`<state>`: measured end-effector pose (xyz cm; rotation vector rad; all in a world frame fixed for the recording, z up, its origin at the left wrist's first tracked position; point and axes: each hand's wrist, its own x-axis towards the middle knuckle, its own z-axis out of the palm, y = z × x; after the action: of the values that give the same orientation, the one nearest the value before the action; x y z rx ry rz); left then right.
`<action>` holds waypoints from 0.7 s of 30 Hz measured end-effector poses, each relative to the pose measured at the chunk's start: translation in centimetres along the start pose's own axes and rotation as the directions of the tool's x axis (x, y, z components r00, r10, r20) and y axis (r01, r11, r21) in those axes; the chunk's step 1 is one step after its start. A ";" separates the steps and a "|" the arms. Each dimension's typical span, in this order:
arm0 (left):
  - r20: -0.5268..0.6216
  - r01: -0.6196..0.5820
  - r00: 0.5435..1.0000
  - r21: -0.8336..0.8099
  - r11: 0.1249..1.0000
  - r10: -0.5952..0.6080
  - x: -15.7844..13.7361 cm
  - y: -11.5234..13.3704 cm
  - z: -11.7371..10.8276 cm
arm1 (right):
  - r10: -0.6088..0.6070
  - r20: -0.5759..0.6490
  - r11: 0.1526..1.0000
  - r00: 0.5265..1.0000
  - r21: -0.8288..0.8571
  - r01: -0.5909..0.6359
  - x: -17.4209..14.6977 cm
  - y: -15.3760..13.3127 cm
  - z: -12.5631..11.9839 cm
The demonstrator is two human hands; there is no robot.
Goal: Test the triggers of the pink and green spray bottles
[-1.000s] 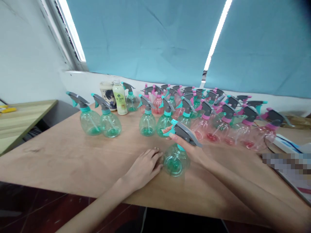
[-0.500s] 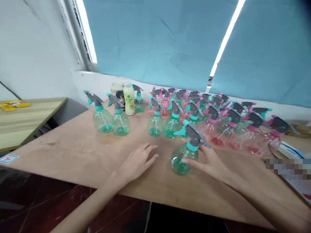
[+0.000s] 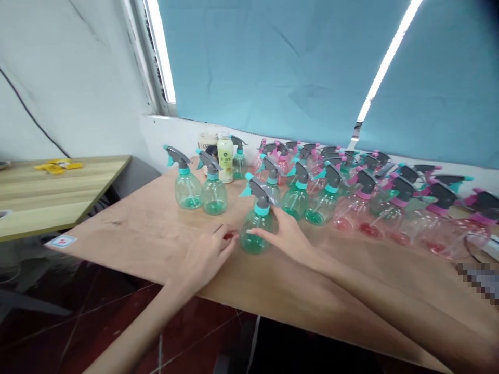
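Observation:
A green see-through spray bottle with a grey and turquoise trigger head is gripped by my right hand, thumb on the near side and fingers behind. It stands in front of the other bottles, its nozzle to the left. My left hand lies low over the table just left of that bottle, holding nothing I can see, fingers loosely bent and thumb apart. Between its fingertips shows a small reddish patch that I cannot make out. Two more green spray bottles stand beyond my left hand.
Several green and pink spray bottles crowd the right and back of the wooden table. A pale green bottle and a tub stand by the wall. Yellow packets lie on a side table.
My right hand has carried the green spray bottle left, closer to my left hand. My left hand's fingers are more bent. The view has turned slightly left.

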<state>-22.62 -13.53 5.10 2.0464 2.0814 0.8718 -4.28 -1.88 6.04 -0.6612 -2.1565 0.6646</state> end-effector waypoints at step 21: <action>-0.073 -0.027 0.997 -0.083 0.996 0.021 0.3 1.7 -1.1 | -0.003 -0.112 1.000 0.994 0.012 0.004 6.2 1.1 5.1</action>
<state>-21.64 -13.70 6.83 2.0302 2.0216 1.0335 -11.55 1.66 5.65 -0.6726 -2.0481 0.6234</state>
